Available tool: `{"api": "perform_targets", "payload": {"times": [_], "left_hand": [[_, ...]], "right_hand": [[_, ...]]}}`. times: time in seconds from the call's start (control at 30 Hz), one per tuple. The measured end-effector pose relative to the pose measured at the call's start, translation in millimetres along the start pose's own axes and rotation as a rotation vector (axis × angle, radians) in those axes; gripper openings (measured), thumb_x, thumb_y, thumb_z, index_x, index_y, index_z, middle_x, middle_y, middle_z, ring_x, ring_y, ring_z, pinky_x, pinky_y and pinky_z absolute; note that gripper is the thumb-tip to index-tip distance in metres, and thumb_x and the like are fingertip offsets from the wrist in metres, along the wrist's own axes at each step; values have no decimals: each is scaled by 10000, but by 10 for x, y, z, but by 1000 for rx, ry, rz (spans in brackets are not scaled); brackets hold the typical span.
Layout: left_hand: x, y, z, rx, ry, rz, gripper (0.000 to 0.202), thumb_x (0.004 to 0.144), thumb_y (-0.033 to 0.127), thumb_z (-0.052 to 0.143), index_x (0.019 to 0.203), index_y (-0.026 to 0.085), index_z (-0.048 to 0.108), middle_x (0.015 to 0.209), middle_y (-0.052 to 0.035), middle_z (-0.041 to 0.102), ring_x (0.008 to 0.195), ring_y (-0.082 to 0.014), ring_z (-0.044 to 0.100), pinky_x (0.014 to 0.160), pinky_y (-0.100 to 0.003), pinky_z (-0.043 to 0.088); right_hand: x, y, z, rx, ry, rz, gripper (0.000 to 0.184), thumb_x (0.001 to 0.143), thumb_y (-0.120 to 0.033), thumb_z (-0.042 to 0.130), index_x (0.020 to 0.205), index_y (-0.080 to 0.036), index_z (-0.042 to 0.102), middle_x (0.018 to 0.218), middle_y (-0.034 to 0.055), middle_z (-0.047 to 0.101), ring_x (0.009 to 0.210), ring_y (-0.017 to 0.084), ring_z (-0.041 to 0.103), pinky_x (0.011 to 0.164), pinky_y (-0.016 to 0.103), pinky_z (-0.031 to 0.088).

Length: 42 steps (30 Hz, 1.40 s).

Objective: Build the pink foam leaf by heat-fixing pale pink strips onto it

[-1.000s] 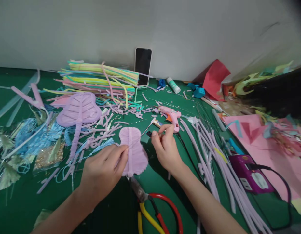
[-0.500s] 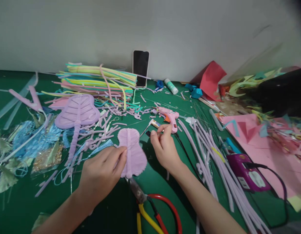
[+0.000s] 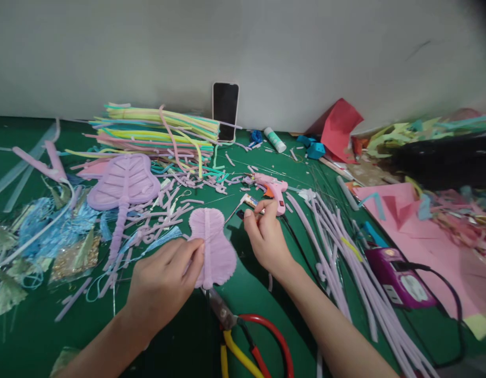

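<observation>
My left hand (image 3: 164,278) pinches the left edge and centre rib of a lilac, fan-shaped pipe-cleaner piece (image 3: 217,254), which is held upright over the table. To its right, my right hand (image 3: 265,231) is closed with thumb and fingers together. A small dark tip shows beside that thumb, but what the fingers hold is not clear. Just beyond the fingers lies a pink glue gun (image 3: 272,186). Pliers (image 3: 225,310) with red and yellow handles lie below the lilac piece. A larger lilac pipe-cleaner fan (image 3: 126,184) with a wrapped handle rests at the left.
Bundled coloured pipe cleaners (image 3: 156,126) and a propped phone (image 3: 226,110) stand at the back. Blue tassels (image 3: 45,223) and lilac scraps cover the left. Long lilac pipe cleaners (image 3: 369,278), a purple power box (image 3: 400,278) and pink paper (image 3: 424,252) lie on the right.
The view has shifted very slightly. Both hands and the lilac piece keep nearly the same positions and grips.
</observation>
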State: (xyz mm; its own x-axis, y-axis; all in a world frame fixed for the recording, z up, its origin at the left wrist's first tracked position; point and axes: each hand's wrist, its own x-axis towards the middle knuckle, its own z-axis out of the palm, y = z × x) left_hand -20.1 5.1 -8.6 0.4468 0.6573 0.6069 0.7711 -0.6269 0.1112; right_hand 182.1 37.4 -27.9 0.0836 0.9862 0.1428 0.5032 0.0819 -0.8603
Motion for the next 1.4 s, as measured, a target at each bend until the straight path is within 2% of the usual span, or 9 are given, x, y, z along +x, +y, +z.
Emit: {"api": "perform_targets", "payload": {"times": [0.83,1.17,1.4], "left_hand": [[24,32,-7,-7,25,19,77,829,103,605,884,153,584,713,-15,678,615,-140,645,591,-242,463],[39,33,-19,3,36,21,70,832,109,605,882,152,584,712,-17,681,620,-144,651,588,-241,461],[39,42,-12,3,36,17,66,834,108,604,880,152,589,709,-13,680,611,-133,641,582,-234,445]], "right_hand": [[59,94,-37,-23,47,35,145,911,-325,390,912,-247,268,579,-89,365,434,130,394,475,249,235],[82,101,-47,-46,54,51,146,909,-333,374,902,-245,257,714,-38,418,486,116,389,509,256,264],[90,117,-57,-61,66,62,149,914,-343,372,913,-242,263,732,-31,434,480,112,398,508,253,260]]}}
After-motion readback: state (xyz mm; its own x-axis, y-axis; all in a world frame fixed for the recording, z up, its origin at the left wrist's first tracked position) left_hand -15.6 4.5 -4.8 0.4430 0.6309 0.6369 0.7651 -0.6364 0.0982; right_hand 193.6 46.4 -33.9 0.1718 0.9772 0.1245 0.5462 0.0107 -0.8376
